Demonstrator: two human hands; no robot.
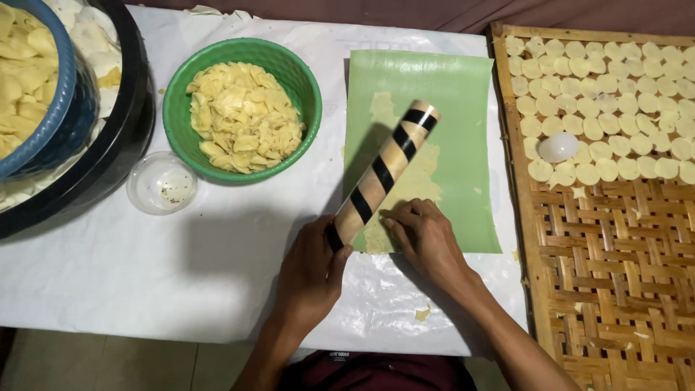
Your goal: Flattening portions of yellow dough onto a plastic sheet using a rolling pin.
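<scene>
Two hands at work, head view only. Left hand (311, 271) closed around near end of striped roller (382, 174), held tilted over green sheet (423, 148). Right hand (423, 235) flat on sheet, fingers pressing edge of thin dough patch (405, 185); nothing gripped. Step judged: dough rolled thin, now being steadied or loosened from sheet. Next move calls for light fingertip work to avoid tearing. Green bowl (242, 108) of scraps to left; woven tray (601, 217) with dough rounds to right.
</scene>
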